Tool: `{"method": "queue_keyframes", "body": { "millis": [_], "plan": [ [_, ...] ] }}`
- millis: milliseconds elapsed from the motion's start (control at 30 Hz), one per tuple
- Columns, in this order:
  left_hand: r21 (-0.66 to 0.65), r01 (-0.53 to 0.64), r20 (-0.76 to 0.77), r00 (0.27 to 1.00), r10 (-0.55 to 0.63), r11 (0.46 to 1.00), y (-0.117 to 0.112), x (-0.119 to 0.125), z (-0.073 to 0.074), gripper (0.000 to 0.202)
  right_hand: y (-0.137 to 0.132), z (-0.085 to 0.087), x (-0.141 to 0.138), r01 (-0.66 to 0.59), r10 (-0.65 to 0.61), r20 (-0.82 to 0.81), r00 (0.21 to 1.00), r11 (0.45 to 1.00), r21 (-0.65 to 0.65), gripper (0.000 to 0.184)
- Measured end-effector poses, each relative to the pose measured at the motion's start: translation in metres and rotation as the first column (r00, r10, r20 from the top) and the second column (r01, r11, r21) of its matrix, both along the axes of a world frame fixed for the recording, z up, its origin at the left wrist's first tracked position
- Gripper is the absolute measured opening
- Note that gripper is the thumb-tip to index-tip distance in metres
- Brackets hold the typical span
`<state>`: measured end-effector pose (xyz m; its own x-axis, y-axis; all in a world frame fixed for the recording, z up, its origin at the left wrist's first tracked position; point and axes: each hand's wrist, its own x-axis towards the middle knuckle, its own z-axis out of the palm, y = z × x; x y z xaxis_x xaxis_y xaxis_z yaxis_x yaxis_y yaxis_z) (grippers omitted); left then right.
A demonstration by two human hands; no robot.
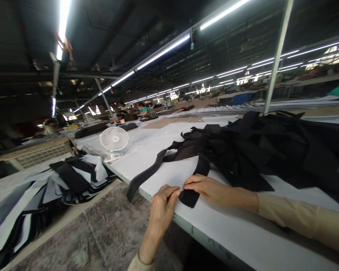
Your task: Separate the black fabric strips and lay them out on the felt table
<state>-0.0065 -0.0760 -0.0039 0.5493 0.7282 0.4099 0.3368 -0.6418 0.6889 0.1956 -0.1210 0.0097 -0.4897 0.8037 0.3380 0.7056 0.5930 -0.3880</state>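
A black fabric strip [190,198] lies on the white table top, its rounded end near the edge closest to me. My right hand [214,190] comes from the right and pinches the strip's edge between thumb and fingers. Close beside that end, my left hand [162,205] has its thumb and forefinger pressed together. Whatever lies between those left fingertips is too small to make out. Behind my right hand, the strip runs back toward a large loose pile of black fabric pieces [243,150]. Another long black strip [147,173] trails from the pile and hangs over the table edge.
A small white fan [114,139] stands on the white table [243,229] at its left edge. Stacked black, grey and white fabric pieces [73,177] lie on a lower surface to the left. A metal post [278,56] rises behind the pile. A person [143,109] is far back.
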Motion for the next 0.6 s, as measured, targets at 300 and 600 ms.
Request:
{"method": "queue_keyframes", "body": {
  "millis": [300,600],
  "plan": [
    [0.150,-0.095,0.017,0.995,0.094,0.984,-0.010,0.001,-0.012,0.017,-0.001,0.001,0.002,0.006,-0.005,0.080,0.997,1.000,-0.008,0.052],
    [0.047,0.010,0.117,0.993,-0.015,0.999,0.001,-0.023,-0.010,0.022,-0.009,0.006,-0.006,-0.046,0.032,0.311,0.950,0.998,0.039,0.072]
  ]
}}
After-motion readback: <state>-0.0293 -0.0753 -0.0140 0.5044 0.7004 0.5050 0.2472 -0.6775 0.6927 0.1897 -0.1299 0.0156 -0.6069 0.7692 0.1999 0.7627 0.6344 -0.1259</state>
